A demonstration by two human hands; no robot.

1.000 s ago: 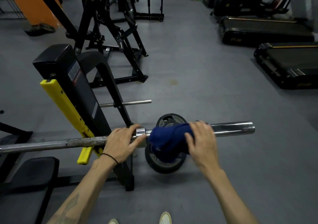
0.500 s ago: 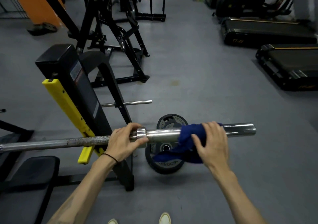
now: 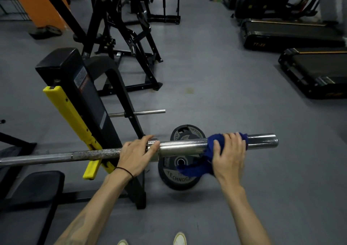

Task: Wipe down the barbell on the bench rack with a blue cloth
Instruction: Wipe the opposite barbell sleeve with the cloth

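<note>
While our left hand (image 3: 136,155) grips the barbell (image 3: 180,147) at its collar, fingers (image 3: 148,138) curled over it, our right hand (image 3: 230,155) clenches the blue cloth (image 3: 210,150) around the chrome sleeve near its end. Below lies a weight plate (image 3: 175,179) on the floor; beyond stands the rack upright (image 3: 82,94), with treadmills (image 3: 315,71) farthest.

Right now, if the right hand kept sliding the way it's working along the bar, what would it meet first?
Nothing, as far as I can see: the right hand, gripping the blue cloth, has only bare bar ahead until the bar's end.
</note>
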